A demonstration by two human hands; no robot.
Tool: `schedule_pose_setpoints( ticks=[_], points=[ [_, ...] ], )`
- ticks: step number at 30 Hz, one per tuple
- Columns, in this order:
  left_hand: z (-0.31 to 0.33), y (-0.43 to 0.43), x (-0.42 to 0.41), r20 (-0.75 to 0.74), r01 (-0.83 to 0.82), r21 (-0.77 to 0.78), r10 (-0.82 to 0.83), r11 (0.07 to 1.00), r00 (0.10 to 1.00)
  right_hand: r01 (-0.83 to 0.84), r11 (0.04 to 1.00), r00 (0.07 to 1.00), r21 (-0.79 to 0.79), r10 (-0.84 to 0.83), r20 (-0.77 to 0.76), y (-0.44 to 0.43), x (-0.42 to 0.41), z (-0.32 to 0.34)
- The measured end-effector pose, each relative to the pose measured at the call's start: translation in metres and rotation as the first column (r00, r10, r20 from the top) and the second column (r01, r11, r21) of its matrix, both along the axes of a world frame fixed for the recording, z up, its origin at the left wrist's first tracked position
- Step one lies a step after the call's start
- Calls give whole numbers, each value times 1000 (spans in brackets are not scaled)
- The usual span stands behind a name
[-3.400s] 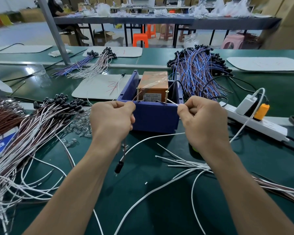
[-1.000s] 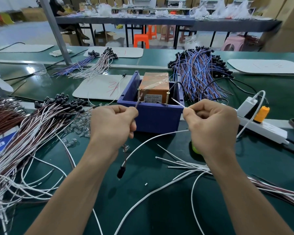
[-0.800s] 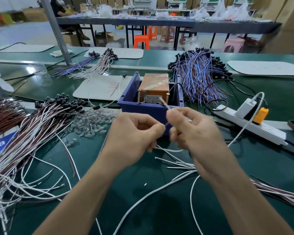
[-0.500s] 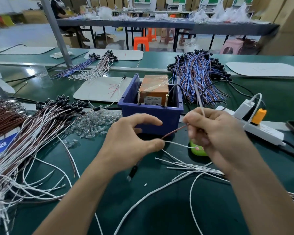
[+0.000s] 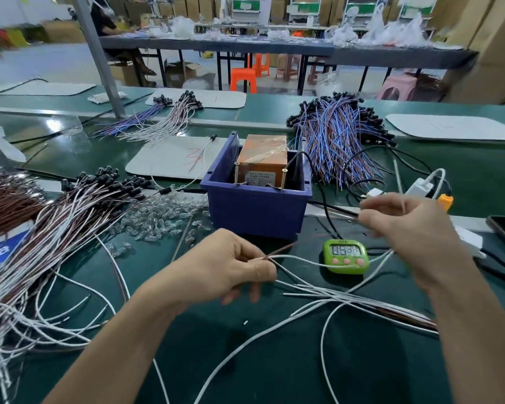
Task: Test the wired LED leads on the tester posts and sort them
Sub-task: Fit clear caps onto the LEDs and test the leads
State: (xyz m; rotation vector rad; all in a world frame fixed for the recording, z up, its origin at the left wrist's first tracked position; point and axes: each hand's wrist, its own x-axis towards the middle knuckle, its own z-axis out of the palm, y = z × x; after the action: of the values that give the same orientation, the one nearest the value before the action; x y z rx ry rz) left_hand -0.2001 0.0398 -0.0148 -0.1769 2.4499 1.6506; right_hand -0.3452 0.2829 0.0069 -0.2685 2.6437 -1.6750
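Blue label (image 5: 0, 253), left edge of the table, partly under wire bundles: white letters "ca", the rest hidden.
White mat (image 5: 164, 158), mid-table, left of the blue bin (image 5: 257, 211): red hand-drawn mark, perhaps a "3", crossed by strokes.
Far white mat (image 5: 225, 99), back edge of the table: single red stroke, like a "1".
Orange tester box (image 5: 263, 150), inside the blue bin: pale printed label on its near face, print too small to read.
Green timer (image 5: 346, 256), right of centre: display digits blurred, not legible.
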Motion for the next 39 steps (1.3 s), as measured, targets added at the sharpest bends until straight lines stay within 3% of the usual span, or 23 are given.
schedule_pose_setpoints(
  ticks=[2, 4, 6, 7, 9, 11, 12, 14, 17, 21, 24, 30, 34, 39],
  points=[
    [-2, 7, -2, 25, 57, -75, -55, 996, 998, 274, 928, 910, 253, -164, -382, -2, 3, -3],
    [-9, 13, -5, -27, 48, -238, -56, 970, 998, 464, 876, 735, 133, -298, -609, -13, 19, 3],
    [-15, 22, -6, -110, -29, -329, -8, 944, 994, 429, 903, 589, -36, -309, -747, -27, 42, 11],
    [-18, 25, -6, -146, -70, -321, 23, 945, 989, 291, 956, 568, -42, -209, -796, -35, 54, 12],
    [-19, 28, -5, -234, -114, -297, 44, 948, 971, -125, 988, 677, 88, 150, -720, -51, 75, 8],
    [-17, 26, -4, -320, -153, -269, 61, 951, 945, -407, 889, 781, 210, 458, -425, -67, 86, -2],
    [-16, 25, -3, -345, -169, -239, 79, 956, 935, -483, 843, 792, 238, 536, -292, -72, 87, -8],
    [-15, 23, -2, -352, -206, -181, 132, 962, 927, -530, 817, 816, 227, 564, -128, -75, 79, -16],
    [-15, 21, -4, -367, -269, -143, 202, 952, 908, -518, 811, 839, 272, 544, -26, -65, 62, -18],
    [-8, 18, -5, -341, -255, 53, 258, 965, 904, -547, 835, 836, 57, 541, 90, -60, 51, -17],
    [-5, 16, -4, -340, -311, 224, 373, 924, 863, -525, 851, 850, 7, 523, 61, -56, 47, -14],
    [5, 16, -1, -375, -297, 344, 420, 891, 826, -473, 878, 879, -77, 464, -110, -57, 56, -10],
    [8, 20, 1, -420, -276, 383, 432, 882, 798, -479, 871, 865, -105, 449, -224, -61, 63, -11],
    [9, 19, 2, -410, -293, 390, 449, 873, 794, -472, 874, 863, -115, 432, -262, -64, 66, -15]
  ],
)
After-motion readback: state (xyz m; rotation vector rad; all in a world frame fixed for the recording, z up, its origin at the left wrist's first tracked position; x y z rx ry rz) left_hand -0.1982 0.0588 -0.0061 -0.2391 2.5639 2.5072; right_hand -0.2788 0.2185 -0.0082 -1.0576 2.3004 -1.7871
